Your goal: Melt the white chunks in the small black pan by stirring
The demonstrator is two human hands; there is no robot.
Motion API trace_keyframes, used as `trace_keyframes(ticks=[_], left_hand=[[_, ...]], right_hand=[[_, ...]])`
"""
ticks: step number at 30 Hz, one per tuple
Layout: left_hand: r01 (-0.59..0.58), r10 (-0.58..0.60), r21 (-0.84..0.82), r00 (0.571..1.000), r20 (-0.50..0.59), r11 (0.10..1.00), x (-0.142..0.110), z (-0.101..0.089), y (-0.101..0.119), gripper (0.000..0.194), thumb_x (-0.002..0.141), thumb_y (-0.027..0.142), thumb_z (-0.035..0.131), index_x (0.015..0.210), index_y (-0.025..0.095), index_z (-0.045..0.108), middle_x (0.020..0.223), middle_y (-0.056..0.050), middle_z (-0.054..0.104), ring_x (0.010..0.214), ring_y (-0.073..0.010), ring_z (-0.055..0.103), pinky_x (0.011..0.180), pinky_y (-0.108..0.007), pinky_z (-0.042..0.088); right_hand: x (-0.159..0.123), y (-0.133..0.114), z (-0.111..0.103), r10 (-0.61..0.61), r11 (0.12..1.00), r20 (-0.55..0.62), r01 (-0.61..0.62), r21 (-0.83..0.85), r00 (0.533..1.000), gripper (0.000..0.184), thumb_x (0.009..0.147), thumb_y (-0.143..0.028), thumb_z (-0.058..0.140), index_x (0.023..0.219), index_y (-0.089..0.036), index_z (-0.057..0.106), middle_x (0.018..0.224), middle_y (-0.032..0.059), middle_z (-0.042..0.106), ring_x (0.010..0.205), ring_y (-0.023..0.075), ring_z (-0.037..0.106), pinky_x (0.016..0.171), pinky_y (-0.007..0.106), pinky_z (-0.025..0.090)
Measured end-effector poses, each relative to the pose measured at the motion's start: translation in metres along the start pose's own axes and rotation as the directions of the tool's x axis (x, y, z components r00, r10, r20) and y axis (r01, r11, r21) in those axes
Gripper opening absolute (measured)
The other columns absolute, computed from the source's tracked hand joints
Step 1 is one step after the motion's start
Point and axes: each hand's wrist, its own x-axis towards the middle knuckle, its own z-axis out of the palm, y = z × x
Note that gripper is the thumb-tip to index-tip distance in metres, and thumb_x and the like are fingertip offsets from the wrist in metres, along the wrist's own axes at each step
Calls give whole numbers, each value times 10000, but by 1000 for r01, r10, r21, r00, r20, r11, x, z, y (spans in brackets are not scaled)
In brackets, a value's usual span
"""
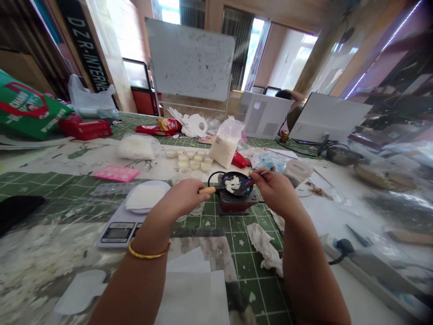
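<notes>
My left hand [187, 195] is closed round the light wooden handle [207, 190] of a small black frying pan [248, 184]. The pan sits on a small hot plate [236, 206] with a dark top and reddish body. White flaky lumps [232, 183] lie in the pan, left of its middle. In my right hand [269, 184] is a thin blue stick [246, 180], held in a pinch, its lower end in the pan beside the lumps. Whether that end is a spoon or a brush is too small to tell.
Several small cups [195, 164] of pale contents stand behind the pan, beside a bag of white grains [226, 143]. A kitchen scale [119, 228] is at left, white paper sheets [194, 289] in front. A crumpled tissue [264, 246] and a power strip [365, 271] lie at right.
</notes>
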Motion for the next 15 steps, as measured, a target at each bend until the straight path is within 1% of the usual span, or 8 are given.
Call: trace_keyframes(ticks=[1,5,6,7,10,11,12,15], left_hand=[[-2,2,5,1000,-2,1000,0,0,0,286,744,445,448,670,186,542,619,-7,554,498,-118,470,441,-237,258],[2,-2,24,1000,-7,1000,0,0,1,275,743,444,452,665,193,534,605,-3,554,503,-124,473,446,-241,262],[3,-3,19,1000,-4,1000,0,0,1,279,743,447,451,664,193,534,601,-3,554,499,-124,472,445,-242,261],[5,-5,12,1000,1,1000,0,0,1,285,744,451,448,663,192,535,598,-3,554,494,-123,471,443,-243,260],[0,0,1,1000,3,1000,0,0,0,293,743,451,444,651,188,536,591,-5,553,488,-122,473,441,-245,258],[-1,1,1,1000,0,1000,0,0,-1,294,743,450,444,648,188,536,587,-5,552,488,-122,473,441,-246,258],[-1,1,2,1000,-5,1000,0,0,-1,293,741,450,447,646,188,536,585,-5,550,486,-122,472,441,-246,257],[1,-1,-2,1000,-3,1000,0,0,-1,296,739,455,451,648,187,537,587,-4,548,481,-118,467,438,-244,254]], right_hand=[[0,0,0,-6,1000,2,6,10,1000,359,853,-392,382,782,-211,684,844,39,683,800,175,595,733,272,393],[1,1,2,-33,999,139,29,35,990,360,847,-395,390,790,-203,689,794,39,683,741,168,596,694,268,404],[2,1,2,-29,999,137,26,28,990,357,846,-389,394,778,-199,689,796,41,683,744,168,597,698,268,403],[3,2,2,-18,1000,106,16,18,994,355,844,-386,397,772,-197,688,805,41,684,754,170,598,707,270,401],[4,5,0,26,1000,-56,-27,-8,998,360,846,-406,389,805,-205,684,824,41,685,796,182,599,732,281,394],[4,6,0,35,999,-81,-37,-21,996,363,847,-411,384,816,-207,683,823,43,685,801,187,599,729,285,393],[4,6,-1,36,999,-76,-39,-36,996,362,847,-408,383,814,-207,682,822,46,684,802,192,599,722,288,392],[4,5,1,31,997,17,-30,-77,999,349,844,-379,392,759,-201,680,819,55,681,786,194,599,699,285,388]])
